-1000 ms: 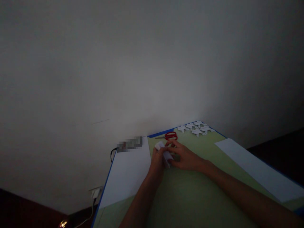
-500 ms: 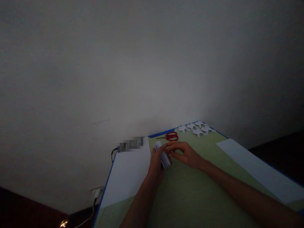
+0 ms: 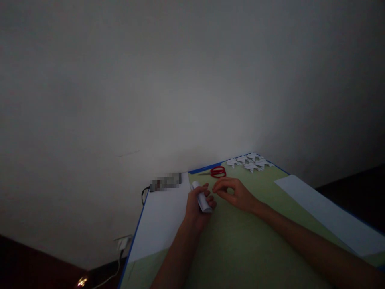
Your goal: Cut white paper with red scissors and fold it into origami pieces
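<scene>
- My left hand [image 3: 194, 208] grips the rolled white paper [image 3: 203, 202] over the green tabletop [image 3: 240, 249].
- My right hand [image 3: 239, 195] hangs just beside it, fingers bent; whether its tips meet, I cannot tell.

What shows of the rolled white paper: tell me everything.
The rolled white paper looks like a plain sheet wound into a short tube. It slants from upper left to lower right in view, over the green tabletop. The left hand grips it, thumb across its upper part and fingers curled at its right side. The right hand is apart from it.
</scene>
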Motion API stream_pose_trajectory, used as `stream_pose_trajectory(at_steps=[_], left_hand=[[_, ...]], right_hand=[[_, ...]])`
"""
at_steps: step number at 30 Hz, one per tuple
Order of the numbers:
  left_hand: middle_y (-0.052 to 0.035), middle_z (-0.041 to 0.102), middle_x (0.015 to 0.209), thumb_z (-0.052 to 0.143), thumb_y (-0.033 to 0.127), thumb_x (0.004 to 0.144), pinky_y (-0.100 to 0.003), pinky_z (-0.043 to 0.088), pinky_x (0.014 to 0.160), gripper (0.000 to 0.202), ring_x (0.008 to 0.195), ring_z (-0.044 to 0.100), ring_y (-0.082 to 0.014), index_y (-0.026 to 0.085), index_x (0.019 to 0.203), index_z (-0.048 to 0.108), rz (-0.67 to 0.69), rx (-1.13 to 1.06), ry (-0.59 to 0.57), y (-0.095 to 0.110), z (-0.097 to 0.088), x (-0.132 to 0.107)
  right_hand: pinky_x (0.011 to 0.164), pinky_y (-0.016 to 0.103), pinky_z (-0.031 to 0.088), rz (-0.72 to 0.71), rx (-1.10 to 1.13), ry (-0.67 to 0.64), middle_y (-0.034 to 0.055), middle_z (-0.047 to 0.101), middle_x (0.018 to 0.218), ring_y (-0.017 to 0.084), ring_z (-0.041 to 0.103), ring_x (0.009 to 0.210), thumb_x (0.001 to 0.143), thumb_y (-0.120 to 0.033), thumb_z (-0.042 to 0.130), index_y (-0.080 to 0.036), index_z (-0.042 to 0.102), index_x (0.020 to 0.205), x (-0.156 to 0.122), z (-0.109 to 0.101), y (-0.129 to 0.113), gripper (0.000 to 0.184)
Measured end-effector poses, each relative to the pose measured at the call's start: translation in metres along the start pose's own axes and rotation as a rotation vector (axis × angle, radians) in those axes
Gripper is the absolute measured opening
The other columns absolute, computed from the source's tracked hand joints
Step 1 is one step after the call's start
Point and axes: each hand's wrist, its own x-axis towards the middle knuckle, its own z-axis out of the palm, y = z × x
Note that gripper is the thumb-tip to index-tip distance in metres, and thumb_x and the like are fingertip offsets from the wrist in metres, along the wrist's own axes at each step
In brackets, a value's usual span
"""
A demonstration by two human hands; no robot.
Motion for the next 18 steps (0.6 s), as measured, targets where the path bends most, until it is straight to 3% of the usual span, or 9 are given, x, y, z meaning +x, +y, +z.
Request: stream_pose_trajectory(at_steps=[7,11,14,16,18], left_hand=[[0.0014,0.05,0.06,0.059,0.007,0.075,-0.018,0.04,0.043,0.021,0.046,0.045,-0.0093,0.011,0.095,0.059,-0.021,-0.079,0.015,0.002,-0.002,0.001],[0.0002,0.053,0.061,0.06,0.007,0.076,-0.02,0.044,0.046,0.017,0.047,0.048,-0.0099,0.013,0.093,0.058,-0.021,-0.075,0.042,0.002,-0.003,0.004],[0.0014,0.051,0.06,0.059,0.007,0.074,-0.021,0.046,0.048,0.021,0.047,0.049,-0.0102,0.013,0.094,0.058,-0.027,-0.051,0.043,0.002,-0.003,0.004],[0.0025,0.05,0.06,0.058,0.005,0.067,-0.022,0.047,0.049,0.031,0.047,0.049,-0.0105,0.012,0.098,0.059,-0.05,-0.015,0.026,0.0,-0.004,0.004],[0.0033,0.049,0.06,0.058,0.003,0.062,-0.023,0.046,0.048,0.039,0.046,0.048,-0.0108,0.012,0.099,0.059,-0.088,0.034,-0.003,-0.002,-0.004,0.003]], right_hand=[[0.068,0.029,0.051,0.01,-0.002,-0.018,0.0077,0.075,0.092,0.017,0.066,0.077,0.093,-0.02,0.062,-0.018,0.076,0.089,-0.001,0.003,0.004,0.014],[0.072,0.032,0.053,0.017,0.003,-0.027,0.0086,0.075,0.1,0.018,0.066,0.079,0.095,-0.022,0.063,-0.019,0.075,0.11,-0.003,0.003,0.002,0.02],[0.094,0.044,0.055,-0.003,-0.022,-0.076,0.0132,0.066,0.136,0.026,0.065,0.113,0.092,-0.035,0.072,-0.026,0.058,0.143,-0.007,0.004,-0.002,0.053],[0.112,0.055,0.045,-0.006,-0.07,-0.145,0.0156,0.045,0.159,0.033,0.047,0.143,0.084,-0.044,0.081,-0.03,0.038,0.158,-0.01,0.004,-0.004,0.087],[0.121,0.06,0.032,0.002,-0.119,-0.222,0.0173,0.03,0.168,0.037,0.029,0.155,0.076,-0.049,0.088,-0.029,0.022,0.165,-0.013,0.005,-0.003,0.112]])
